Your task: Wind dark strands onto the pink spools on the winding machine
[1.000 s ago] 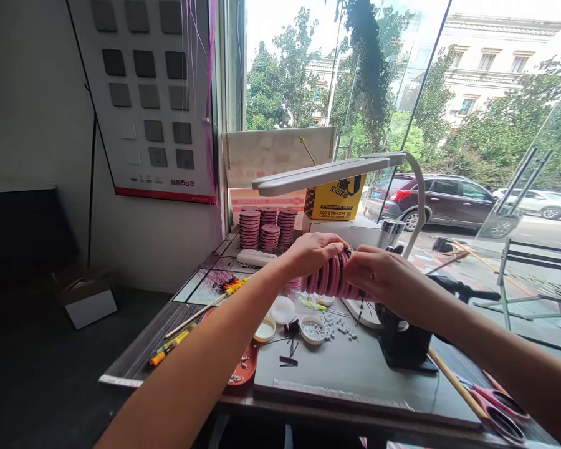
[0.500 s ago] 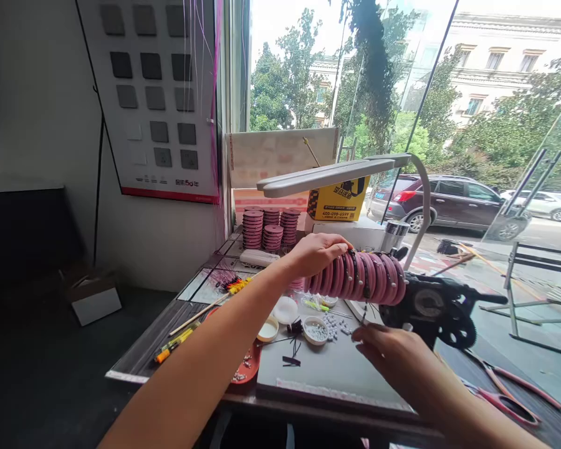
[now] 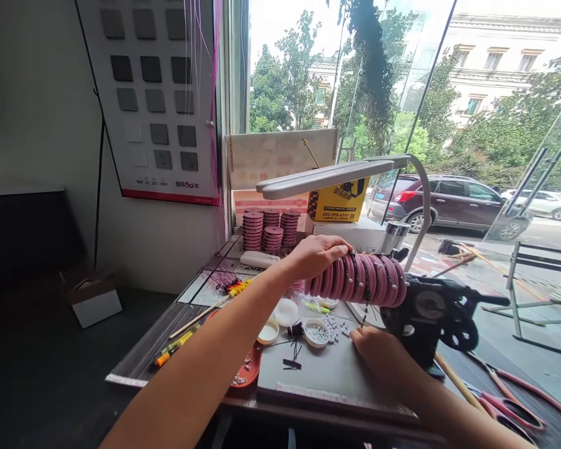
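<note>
Pink ridged spools sit in a horizontal row on a black geared winding machine, with dark beaded line around them. My left hand rests over the top of the row's left end, its fingers closed together on the spools. Below the row, my right hand pinches the lower end of a dark beaded line that hangs from the spools. A white dish of small beads stands left of my right hand, with loose beads beside it.
Stacked pink spools stand at the back, near a yellow box. A white lamp arches above the machine. Red-handled scissors and pliers lie at the right. An orange tray is partly behind my left forearm.
My right hand has moved slightly down and left, and its fingers are closer together. A wooden handle now shows beside my right forearm. My left hand stays on the spools.
</note>
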Tool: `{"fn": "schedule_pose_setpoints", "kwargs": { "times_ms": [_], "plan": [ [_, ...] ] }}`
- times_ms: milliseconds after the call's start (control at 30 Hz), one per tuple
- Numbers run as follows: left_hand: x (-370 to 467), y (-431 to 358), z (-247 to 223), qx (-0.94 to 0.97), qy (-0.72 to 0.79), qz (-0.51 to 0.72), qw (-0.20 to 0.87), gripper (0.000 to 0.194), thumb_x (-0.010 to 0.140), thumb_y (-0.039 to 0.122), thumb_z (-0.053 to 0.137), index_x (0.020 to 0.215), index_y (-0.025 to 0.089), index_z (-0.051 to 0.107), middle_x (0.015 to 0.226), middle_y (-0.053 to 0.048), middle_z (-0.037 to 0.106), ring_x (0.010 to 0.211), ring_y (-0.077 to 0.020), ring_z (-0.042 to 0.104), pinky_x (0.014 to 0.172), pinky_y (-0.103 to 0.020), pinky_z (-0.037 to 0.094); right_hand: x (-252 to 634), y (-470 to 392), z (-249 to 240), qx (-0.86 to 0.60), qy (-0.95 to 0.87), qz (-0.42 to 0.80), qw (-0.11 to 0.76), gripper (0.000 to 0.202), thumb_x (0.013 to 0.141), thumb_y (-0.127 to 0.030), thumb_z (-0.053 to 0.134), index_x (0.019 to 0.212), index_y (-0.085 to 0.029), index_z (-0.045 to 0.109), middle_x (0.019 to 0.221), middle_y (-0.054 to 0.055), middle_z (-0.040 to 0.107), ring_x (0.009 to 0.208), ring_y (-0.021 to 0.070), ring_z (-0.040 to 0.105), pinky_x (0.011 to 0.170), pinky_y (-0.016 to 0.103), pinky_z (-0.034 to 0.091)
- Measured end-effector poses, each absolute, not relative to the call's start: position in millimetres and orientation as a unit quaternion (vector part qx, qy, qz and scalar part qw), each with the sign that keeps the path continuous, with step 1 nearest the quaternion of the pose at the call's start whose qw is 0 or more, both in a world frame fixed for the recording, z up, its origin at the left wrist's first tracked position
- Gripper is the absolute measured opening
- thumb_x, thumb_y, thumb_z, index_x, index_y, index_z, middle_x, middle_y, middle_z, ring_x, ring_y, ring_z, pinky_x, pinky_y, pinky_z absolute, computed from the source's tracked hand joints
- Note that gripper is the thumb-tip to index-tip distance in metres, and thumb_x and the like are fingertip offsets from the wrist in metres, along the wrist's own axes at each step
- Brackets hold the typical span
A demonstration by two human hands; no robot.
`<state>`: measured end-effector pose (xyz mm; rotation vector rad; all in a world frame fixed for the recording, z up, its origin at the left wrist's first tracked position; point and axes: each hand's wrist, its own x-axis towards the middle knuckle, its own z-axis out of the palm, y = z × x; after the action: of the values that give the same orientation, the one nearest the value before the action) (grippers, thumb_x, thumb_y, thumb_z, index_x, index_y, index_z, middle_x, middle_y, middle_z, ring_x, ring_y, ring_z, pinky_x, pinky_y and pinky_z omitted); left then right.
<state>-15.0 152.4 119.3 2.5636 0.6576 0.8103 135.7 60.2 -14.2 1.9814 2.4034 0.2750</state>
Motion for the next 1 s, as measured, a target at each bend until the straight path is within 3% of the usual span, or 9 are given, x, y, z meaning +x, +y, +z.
{"fn": "schedule_pose_setpoints", "kwargs": {
  "times_ms": [133, 200, 333, 433, 667, 1000],
  "plan": [
    [-15.2, 152.3, 120.0, 0.91, 0.23, 0.285, 0.194, 0.039, 0.084, 0.031, 0.034, 0.1, 0.014, 0.065, 0.098, -0.006, 0.068, 0.093, -0.019, 0.057, 0.084, -0.028, 0.041, 128.9, 42.3, 0.5, 0.623, 0.777, 0.088, -0.022, 0.028, 0.079, -0.001, 0.036, 0.073, -0.017, 0.059, 0.069, 0.009, 0.067, 0.063, 0.0207, 0.065, 0.052, 0.027, 0.042],
    [-15.2, 153.5, 120.3, 0.91, 0.223, 0.283, 0.202, 0.039, 0.084, 0.031, 0.033, 0.1, 0.013, 0.065, 0.101, -0.006, 0.067, 0.095, -0.0187, 0.057, 0.086, -0.027, 0.041, 127.2, 28.4, 23.6, 0.585, 0.804, 0.041, -0.099, 0.024, 0.084, -0.01, 0.037, 0.07, -0.018, 0.056, 0.063, 0.004, 0.064, 0.056, 0.0172, 0.06, 0.051, 0.026, 0.041],
    [-15.0, 156.9, 120.1, 0.91, 0.215, 0.285, 0.212, 0.041, 0.084, 0.031, 0.032, 0.1, 0.012, 0.065, 0.105, -0.007, 0.066, 0.099, -0.0188, 0.056, 0.09, -0.027, 0.039, 130.1, 25.1, 82.9, 0.512, 0.785, -0.167, -0.307, 0.018, 0.084, -0.031, 0.045, 0.075, -0.02, 0.055, 0.062, -0.001, 0.058, 0.057, 0.0126, 0.053, 0.052, 0.023, 0.042],
    [-15.2, 158.5, 119.4, 0.911, 0.211, 0.285, 0.212, 0.042, 0.085, 0.031, 0.031, 0.1, 0.012, 0.065, 0.102, -0.007, 0.067, 0.098, -0.019, 0.056, 0.089, -0.028, 0.04, 133.4, 47.5, 110.3, 0.492, 0.75, -0.197, -0.395, 0.021, 0.08, -0.038, 0.049, 0.078, -0.02, 0.058, 0.068, 0.0, 0.056, 0.061, 0.0135, 0.051, 0.054, 0.025, 0.042],
    [-14.9, 159.3, 117.8, 0.911, 0.198, 0.287, 0.219, 0.038, 0.085, 0.029, 0.03, 0.089, 0.013, 0.065, 0.091, -0.005, 0.067, 0.092, -0.0184, 0.057, 0.083, -0.027, 0.043, 128.0, 75.8, 113.1, 0.505, 0.788, -0.054, -0.349, 0.023, 0.081, -0.033, 0.046, 0.077, -0.018, 0.062, 0.077, 0.003, 0.053, 0.072, 0.018, 0.052, 0.07, 0.033, 0.04],
    [-14.9, 159.0, 120.0, 0.903, 0.196, 0.284, 0.256, 0.038, 0.085, 0.028, 0.03, 0.089, 0.013, 0.064, 0.094, -0.005, 0.066, 0.097, -0.0186, 0.055, 0.091, -0.029, 0.039, 129.2, 66.1, 117.4, 0.511, 0.807, 0.027, -0.297, 0.019, 0.083, -0.031, 0.045, 0.075, -0.02, 0.059, 0.074, 0.002, 0.054, 0.073, 0.0181, 0.051, 0.068, 0.031, 0.039]
  ]
}}
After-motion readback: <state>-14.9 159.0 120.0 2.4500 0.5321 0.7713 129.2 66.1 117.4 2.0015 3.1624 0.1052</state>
